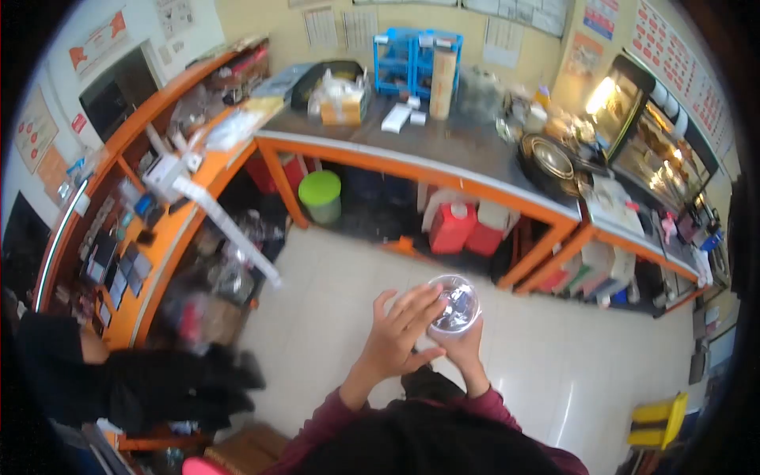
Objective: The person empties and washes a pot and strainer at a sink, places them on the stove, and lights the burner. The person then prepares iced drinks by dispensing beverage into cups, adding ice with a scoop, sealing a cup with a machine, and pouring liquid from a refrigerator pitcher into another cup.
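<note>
A round, clear plastic container (459, 309), shiny on top, is held out in front of my body above the tiled floor. My right hand (461, 345) grips it from below, and most of those fingers are hidden behind it. My left hand (402, 328) is open, its fingers stretched out and slightly apart. Its fingertips reach the container's left rim; whether they press on it I cannot tell. What is inside the container is too small and reflective to make out.
An orange-framed counter (475, 162) runs ahead, carrying a blue rack (416, 63), pans (550, 158) and a glass display case (661, 142). Beneath it are a green-lidded bucket (320, 198) and red boxes (455, 228). A person in black (150, 384) is at the left. A yellow stool (659, 421) stands right.
</note>
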A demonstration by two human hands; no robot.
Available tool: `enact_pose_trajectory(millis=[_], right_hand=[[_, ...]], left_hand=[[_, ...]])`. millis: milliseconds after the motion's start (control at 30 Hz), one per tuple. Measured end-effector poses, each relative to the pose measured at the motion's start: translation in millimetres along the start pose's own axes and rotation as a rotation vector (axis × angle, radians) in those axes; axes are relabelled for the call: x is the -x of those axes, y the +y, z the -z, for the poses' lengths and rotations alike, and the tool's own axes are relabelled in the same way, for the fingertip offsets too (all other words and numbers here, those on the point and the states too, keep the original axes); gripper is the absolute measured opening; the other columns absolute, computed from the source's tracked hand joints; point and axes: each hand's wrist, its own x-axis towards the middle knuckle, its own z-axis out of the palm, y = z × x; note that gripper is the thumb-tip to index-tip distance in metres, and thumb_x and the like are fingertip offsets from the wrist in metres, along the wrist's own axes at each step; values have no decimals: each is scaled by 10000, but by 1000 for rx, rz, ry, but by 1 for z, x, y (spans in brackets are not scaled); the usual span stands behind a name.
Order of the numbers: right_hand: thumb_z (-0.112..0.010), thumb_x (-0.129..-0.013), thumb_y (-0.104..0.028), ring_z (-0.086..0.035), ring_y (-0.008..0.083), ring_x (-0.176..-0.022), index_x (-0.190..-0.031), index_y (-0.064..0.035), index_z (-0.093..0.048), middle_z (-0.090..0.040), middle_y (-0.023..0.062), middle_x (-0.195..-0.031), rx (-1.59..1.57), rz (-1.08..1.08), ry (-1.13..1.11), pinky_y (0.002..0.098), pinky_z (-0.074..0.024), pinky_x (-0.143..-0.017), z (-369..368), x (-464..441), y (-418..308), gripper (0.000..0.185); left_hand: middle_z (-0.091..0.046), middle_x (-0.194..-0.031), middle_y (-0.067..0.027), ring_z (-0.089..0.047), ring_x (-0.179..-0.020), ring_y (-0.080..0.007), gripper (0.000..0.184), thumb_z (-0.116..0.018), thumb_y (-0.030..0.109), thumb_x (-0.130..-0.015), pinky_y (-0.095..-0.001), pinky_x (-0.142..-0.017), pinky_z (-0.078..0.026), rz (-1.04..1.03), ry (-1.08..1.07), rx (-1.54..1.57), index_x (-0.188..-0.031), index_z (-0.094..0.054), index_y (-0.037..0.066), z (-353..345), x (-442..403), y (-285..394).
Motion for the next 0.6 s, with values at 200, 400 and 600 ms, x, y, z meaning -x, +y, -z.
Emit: enact_pose_trajectory(millis=[200, 400, 600], right_hand=[[-826, -627, -99, -606, 212, -1034, -1222, -32, -491, -614, 108, -1126, 83, 141, -7, 335, -485, -882, -22, -210, 68, 687], [-854, -589, -136, -587, 284, -1038, -1184, -34, -529, -580, 129, -1117, -79, 177, -108, 360, -468, -881, -76, -379, 112, 686], [-850, -590, -169, -558, 284, -991, -1169, -52, -548, -556, 110, -1060, 311, 126, 193, 381, -446, -879, -106, -531, 206, 664]], left_hand=[[-563, -1289, -19, -498, -1199, -203, 521, -509, 509, -879, -495, -1000, -245, 30, -21, -204, -1231, -592, 134, -39, -131, -157], [-550, -1293, -27, -463, -1208, -243, 475, -596, 345, -828, -519, -991, -242, 118, -25, -245, -1246, -579, 121, -33, -232, -283], [-594, -1191, -132, -530, -1111, -321, 264, -592, 173, -869, -434, -948, -374, 176, 114, -4, -1098, -641, 51, -32, -356, -481]])
